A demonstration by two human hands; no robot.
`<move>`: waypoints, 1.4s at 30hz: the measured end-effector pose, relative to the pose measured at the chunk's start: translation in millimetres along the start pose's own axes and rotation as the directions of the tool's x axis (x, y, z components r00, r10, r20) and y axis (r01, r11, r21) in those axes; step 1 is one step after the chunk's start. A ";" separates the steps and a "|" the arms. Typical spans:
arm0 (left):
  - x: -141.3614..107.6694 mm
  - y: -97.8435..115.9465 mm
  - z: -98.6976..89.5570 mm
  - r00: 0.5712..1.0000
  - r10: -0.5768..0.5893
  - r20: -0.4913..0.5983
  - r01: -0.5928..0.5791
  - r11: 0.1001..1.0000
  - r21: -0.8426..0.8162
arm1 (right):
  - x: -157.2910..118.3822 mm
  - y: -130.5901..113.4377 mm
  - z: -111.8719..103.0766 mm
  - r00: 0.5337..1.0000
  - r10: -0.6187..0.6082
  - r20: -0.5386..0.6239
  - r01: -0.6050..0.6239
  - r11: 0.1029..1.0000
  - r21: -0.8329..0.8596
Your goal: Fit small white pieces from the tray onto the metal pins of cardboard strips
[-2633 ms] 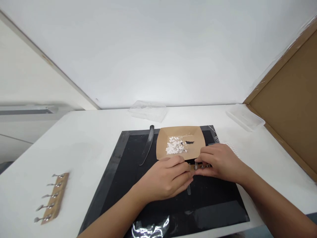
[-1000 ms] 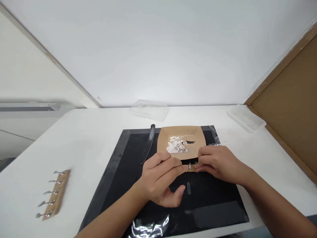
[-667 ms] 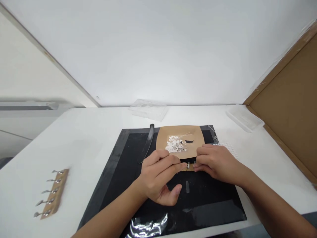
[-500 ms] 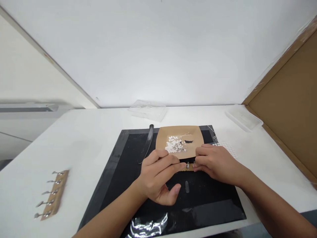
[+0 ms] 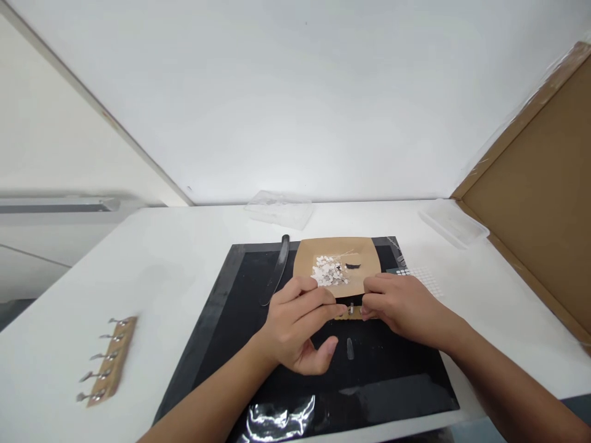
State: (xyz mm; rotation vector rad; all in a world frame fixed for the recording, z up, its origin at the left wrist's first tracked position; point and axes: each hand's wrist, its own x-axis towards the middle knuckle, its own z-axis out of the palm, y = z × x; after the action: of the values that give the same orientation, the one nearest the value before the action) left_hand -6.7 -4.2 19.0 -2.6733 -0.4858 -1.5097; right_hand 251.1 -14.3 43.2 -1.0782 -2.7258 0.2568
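The left hand (image 5: pixel 302 326) lies with its fingers stretched onto the left part of a narrow brown strip (image 5: pixel 356 314), its thumb held well apart from them, while the right hand (image 5: pixel 401 304) has its fingertips bunched at the strip's right part — whether they clamp the strip or a small piece on it cannot be told. Just beyond sits a brown paper tray (image 5: pixel 302 266), holding a heap of small white discs (image 5: pixel 329 272), some thin pale stems and a curved black scrap (image 5: pixel 353 266). At the back right stands a shallow clear plastic box (image 5: pixel 455 223); its contents are too faint to make out. The strip rests on a black mat (image 5: pixel 249 277), between the tray and the person, its long axis running left to right, nearly parallel to the tray's near edge. It is light brown, with one small shiny metal piece (image 5: pixel 351 308) upright between the hands; both ends are covered by fingers. Nearer the person, a clear, tongue-shaped sliver (image 5: pixel 350 349) lies flat on the mat, its long axis pointing away from the person.
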 end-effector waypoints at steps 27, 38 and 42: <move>1.4 8.7 -0.6 0.748 0.134 0.649 -0.061 0.989 -0.134 | 1.6 36.5 19.4 0.801 -0.059 -0.595 0.105 0.994 0.043; -2.4 13.6 2.6 0.732 0.060 0.679 0.003 0.996 -0.092 | 2.2 22.7 14.9 0.847 -0.056 -0.528 0.093 0.995 0.043; -2.4 13.5 5.1 0.766 0.069 0.639 -0.012 0.996 -0.093 | 2.2 17.0 13.4 0.849 -0.058 -0.525 0.094 0.995 0.043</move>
State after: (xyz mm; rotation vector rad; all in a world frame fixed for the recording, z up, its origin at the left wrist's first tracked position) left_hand 0.3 -16.7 16.0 -3.1999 -0.3718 -0.5514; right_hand 257.4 -1.7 26.6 -0.8611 -2.2420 0.0288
